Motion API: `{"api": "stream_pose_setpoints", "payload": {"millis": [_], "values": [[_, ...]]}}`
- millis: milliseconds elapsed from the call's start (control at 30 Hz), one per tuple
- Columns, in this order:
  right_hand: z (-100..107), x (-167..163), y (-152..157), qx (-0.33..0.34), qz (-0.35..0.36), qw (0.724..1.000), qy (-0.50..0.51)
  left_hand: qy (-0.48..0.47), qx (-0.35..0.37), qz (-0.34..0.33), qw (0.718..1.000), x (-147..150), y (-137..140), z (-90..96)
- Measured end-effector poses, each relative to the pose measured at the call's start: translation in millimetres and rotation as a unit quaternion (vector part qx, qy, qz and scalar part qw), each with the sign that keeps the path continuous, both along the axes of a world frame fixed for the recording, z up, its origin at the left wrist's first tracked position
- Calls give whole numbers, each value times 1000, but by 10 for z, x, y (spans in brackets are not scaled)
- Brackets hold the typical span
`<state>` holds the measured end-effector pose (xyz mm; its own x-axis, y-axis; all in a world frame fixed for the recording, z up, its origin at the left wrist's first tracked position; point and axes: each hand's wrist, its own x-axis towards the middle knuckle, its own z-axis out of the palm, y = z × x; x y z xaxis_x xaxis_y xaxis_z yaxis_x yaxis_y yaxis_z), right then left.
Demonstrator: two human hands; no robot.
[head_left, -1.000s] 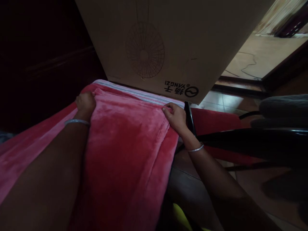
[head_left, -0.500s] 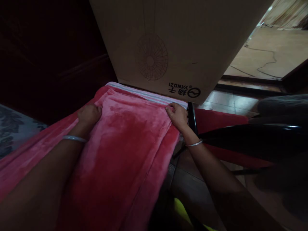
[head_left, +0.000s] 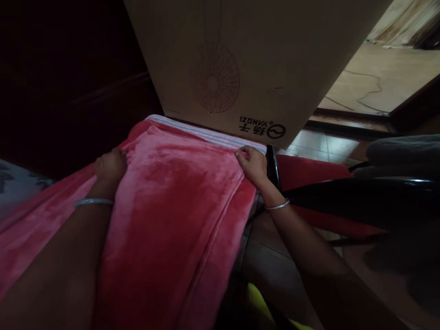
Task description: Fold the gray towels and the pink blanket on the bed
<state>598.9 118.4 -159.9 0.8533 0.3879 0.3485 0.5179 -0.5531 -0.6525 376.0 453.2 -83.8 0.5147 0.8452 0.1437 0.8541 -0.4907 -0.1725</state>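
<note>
Head view: pink blanket (head_left: pixel 178 201) draped over a chair (head_left: pixel 275 169) below a cardboard box (head_left: pixel 247 55). Left hand (head_left: pixel 110 166) bunches its left fold, right hand (head_left: pixel 252 162) pinches the top right corner. Looks soft, limp, light; hemmed edges grip best. Lower part cut off, surroundings too dark.

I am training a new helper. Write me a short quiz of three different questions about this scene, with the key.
1. True or false: the right hand pinches the far corner of the pink blanket.
2. Which picture is printed on the cardboard box? A) a kettle B) a fan C) a lamp
3. Fill in: the left hand grips the blanket's ___ edge, and each wrist wears a ___.

Key
1. True.
2. B, a fan.
3. Left; bangle.
</note>
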Motion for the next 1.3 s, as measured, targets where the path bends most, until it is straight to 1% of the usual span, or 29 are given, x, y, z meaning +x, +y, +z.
{"api": "stream_pose_setpoints", "payload": {"millis": [67, 133, 200, 300, 467, 600, 700, 767, 800, 900, 967, 1033, 1100, 1133, 1200, 1267, 1300], "values": [[18, -15, -1, -4, 0, 1000, 1, -12, -7, -7, 1000, -15, 16, 9], [25, -31, 1, 2, 0, 1000, -1, -21, -30, 1, 999, 1, 44, 66], [16, -43, 6, 15, 1, 1000, -6, -34, -56, 10, 998, 79, 79, 138], [-19, -42, 17, 33, 3, 999, -14, -62, -85, -2, 994, 332, 123, 203], [-83, -2, 30, 47, 5, 999, -19, -86, -111, -24, 990, 892, 170, 177], [-115, 21, 36, 46, 6, 999, -25, -133, -130, -35, 982, 1162, 246, 193], [-124, 17, 33, 49, 4, 998, -26, -208, -89, -45, 973, 1239, 315, 191], [-127, 13, 28, 55, 5, 998, -25, -256, -66, -45, 963, 1259, 337, 126], [-129, 12, 25, 59, 6, 998, -24, -262, -66, -43, 962, 1264, 338, 73], [-141, 19, 18, 69, 10, 997, -26, -223, -89, -30, 970, 1269, 326, -108], [-149, 28, 18, 71, 11, 997, -28, -207, -94, -23, 974, 1272, 330, -177], [-149, 33, 19, 69, 9, 997, -28, -198, -109, -24, 974, 1280, 342, -164], [-139, 32, 20, 62, 8, 998, -25, -194, -116, -32, 974, 1288, 323, -88], [-131, 29, 21, 58, 8, 998, -24, -196, -107, -37, 974, 1287, 287, -44], [-115, 23, 21, 47, 5, 999, -25, -198, -61, -77, 975, 1267, 143, 16], [-106, 20, 20, 39, 2, 999, -27, -169, -31, -166, 971, 1213, -89, 0], [-105, 20, 18, 36, 1, 999, -27, -139, -35, -216, 966, 1176, -222, -41]]}}
